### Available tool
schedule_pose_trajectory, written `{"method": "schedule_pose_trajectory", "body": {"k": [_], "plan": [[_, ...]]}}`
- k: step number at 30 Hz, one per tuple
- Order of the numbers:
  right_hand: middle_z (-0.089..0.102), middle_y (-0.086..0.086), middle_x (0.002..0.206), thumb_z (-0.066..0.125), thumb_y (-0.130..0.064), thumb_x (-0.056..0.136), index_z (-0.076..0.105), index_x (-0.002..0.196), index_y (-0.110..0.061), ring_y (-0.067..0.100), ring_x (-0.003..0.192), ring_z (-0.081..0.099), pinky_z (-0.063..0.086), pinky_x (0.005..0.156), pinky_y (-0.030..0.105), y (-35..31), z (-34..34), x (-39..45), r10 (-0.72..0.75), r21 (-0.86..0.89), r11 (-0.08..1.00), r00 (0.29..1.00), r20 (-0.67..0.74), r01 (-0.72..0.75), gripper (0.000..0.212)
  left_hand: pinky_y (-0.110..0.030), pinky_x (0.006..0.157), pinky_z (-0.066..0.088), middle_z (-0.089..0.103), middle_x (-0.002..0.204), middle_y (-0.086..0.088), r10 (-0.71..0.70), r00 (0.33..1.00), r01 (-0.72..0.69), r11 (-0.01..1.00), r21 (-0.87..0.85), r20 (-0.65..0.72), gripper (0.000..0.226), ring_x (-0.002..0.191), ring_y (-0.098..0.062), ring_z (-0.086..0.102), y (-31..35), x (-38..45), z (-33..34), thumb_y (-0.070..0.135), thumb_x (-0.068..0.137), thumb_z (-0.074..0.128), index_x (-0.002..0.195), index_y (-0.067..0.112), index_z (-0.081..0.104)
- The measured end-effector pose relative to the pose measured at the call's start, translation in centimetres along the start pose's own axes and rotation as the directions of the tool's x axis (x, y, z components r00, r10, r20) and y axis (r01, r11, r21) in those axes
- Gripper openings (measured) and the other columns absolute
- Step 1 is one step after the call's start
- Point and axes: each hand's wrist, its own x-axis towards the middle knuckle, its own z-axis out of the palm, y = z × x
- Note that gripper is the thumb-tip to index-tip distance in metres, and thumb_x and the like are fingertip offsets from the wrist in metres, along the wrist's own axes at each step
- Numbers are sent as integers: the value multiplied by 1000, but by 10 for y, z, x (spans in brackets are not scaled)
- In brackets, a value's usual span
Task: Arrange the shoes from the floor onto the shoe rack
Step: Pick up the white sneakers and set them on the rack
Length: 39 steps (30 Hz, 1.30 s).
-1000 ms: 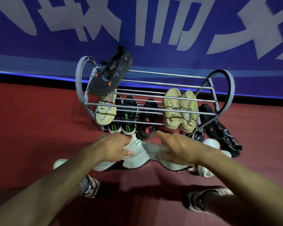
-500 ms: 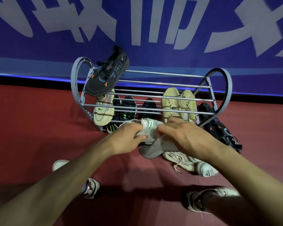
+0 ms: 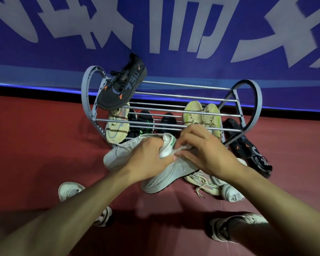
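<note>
Behind everything hung a blue banner (image 3: 155, 34) with huge white characters, cropped too much to read, above a dark red floor (image 3: 35, 145). Against it stood the grey shoe rack (image 3: 248, 93): one black trainer (image 3: 118, 87) marked "750" tilted on its top rails, pale yellow and dark shoes lower down. On the floor to the right lay another black shoe (image 3: 248, 145), and nearer, a cream shoe (image 3: 201, 182) printed with letters I took for "PRO".

Both hands met over a pair of white trainers held in front of the rack. The left hand (image 3: 146, 159) gripped the left white shoe (image 3: 118, 154) near its green-tabbed heel; the right hand (image 3: 207, 154) closed on the right white shoe (image 3: 166, 178), fingers curled into its collar. The green tab's writing was too small to read.

To my eye the pair was mid-carry; next they needed lifting onto free rails, set side by side.
</note>
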Motion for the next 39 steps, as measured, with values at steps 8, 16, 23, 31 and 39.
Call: {"method": "schedule_pose_trajectory", "body": {"k": [8, 16, 23, 31, 39], "plan": [[34, -5, 152, 73, -77, 67, 13, 154, -38, 14, 137, 45, 47, 109, 46, 20, -1, -4, 591, 435, 709, 804, 64, -555, 113, -21, 47, 32, 38, 37, 14, -295, 955, 292, 890, -351, 46, 50, 35, -2, 36, 10, 1, -19, 34, 88, 75, 43, 25, 55], [47, 3, 149, 69, -59, 85, -7, 159, -12, 6, 126, 54, 39, 107, 19, 3, 50, -18, 617, 339, 595, 685, 387, -728, 116, -29, 56, 52, 48, 57, -1, -526, 838, 434, 482, -761, 145, 14, 44, -12, 48, 15, 3, -13, 19, 92, 70, 89, 7, 63], [31, -6, 162, 78, -83, 54, -21, 154, -38, 9, 149, 29, 31, 122, 41, -10, 107, -40, 561, 320, 652, 722, 404, -687, 147, -32, 64, 60, 50, 44, 1, -600, 766, 451, 247, -858, 230, 9, 37, -9, 53, 5, -2, -4, 10, 96, 64, 94, 4, 58], [19, -14, 163, 83, -81, 50, -19, 152, -50, 10, 152, 19, 29, 122, 45, -9, 125, -33, 493, 372, 622, 714, 497, -689, 147, -26, 53, 57, 51, 74, -8, -598, 729, 425, 15, -905, 333, 11, 51, -11, 42, -11, -12, 2, 3, 95, 65, 107, 1, 62], [64, -15, 117, 86, -38, 73, 21, 149, -32, 3, 102, 66, 58, 87, 26, -24, 141, -17, 605, 380, 584, 697, 385, -717, 100, -29, 58, 58, 49, 73, -8, -579, 734, 415, -32, -909, 356, 6, 53, -12, 47, -13, -8, -7, 7, 97, 64, 100, 2, 62]]}}
